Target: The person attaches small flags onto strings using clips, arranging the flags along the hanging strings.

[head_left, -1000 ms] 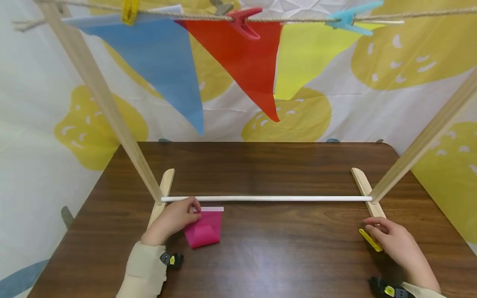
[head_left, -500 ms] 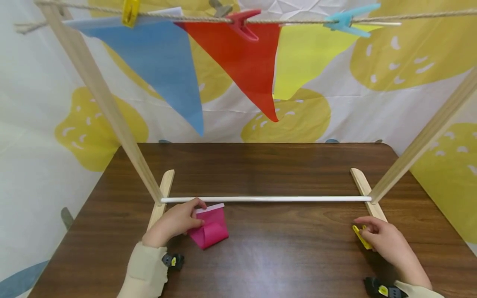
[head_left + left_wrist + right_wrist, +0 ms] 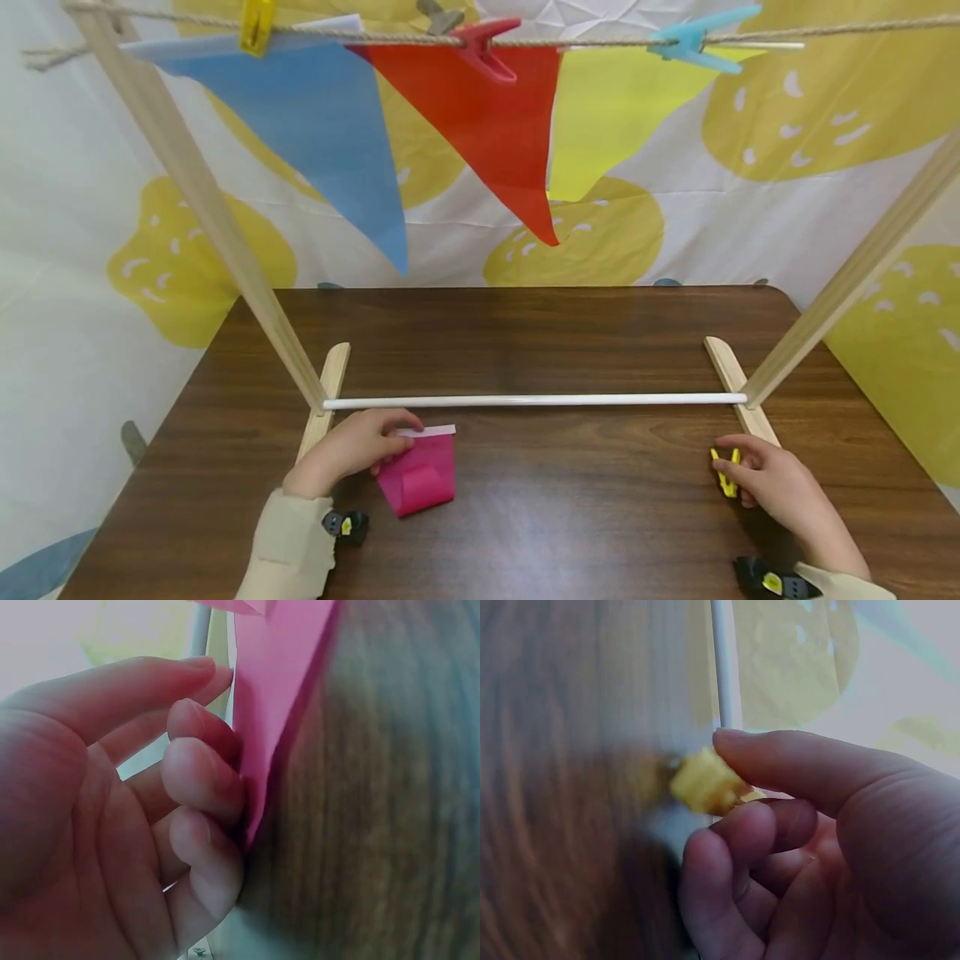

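A pink paper pennant with a white top strip lies low over the table, its lower end curled up. My left hand holds its upper left edge between thumb and fingers; in the left wrist view the curled fingers meet the edge of the pink paper. At the right, my right hand pinches a small yellow clothespin just above the table. The right wrist view shows the clothespin blurred between thumb and fingers, partly covered by them.
A wooden frame with slanting posts stands on the brown table, joined by a white rod. Across its top runs a rope with blue, red and yellow pennants clipped on. Patterned cloth hangs behind.
The yellow clothespin has turned in my right hand and now shows both its legs, after shifting slightly left. My left hand tilted the pink pennant, then levelled it, sliding it slightly right and nearer.
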{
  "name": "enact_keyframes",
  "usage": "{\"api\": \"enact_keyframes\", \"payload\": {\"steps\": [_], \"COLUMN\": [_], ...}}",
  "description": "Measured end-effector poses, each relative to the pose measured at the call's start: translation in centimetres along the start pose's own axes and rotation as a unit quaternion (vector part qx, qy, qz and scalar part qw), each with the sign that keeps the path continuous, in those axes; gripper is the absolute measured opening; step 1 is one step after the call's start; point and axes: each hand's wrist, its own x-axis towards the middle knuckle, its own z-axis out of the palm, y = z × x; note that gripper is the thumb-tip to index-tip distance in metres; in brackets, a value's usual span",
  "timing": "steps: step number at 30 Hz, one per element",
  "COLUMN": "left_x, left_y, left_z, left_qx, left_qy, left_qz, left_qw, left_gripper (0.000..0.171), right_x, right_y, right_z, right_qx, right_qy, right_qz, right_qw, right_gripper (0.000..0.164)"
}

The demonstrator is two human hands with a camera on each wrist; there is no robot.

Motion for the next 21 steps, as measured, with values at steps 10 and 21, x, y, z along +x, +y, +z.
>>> {"api": "enact_keyframes", "payload": {"steps": [10, 21], "left_x": [0.30, 0.27], "left_y": [-0.16, 0.06], "left_z": [0.10, 0.22], "left_qx": [-0.001, 0.041], "left_qy": [0.015, 0.047], "left_qz": [0.006, -0.034], "left_qw": [0.9999, 0.9975], "left_gripper": [0.025, 0.021], "right_x": [0.14, 0.08], "right_y": [-0.28, -0.05], "right_z": [0.05, 0.23], "right_qx": [0.004, 0.021], "right_qy": [-0.019, -0.017], "right_qz": [0.025, 0.032], "right_qw": [1.000, 0.999], "right_gripper": [0.048, 0.036]}}
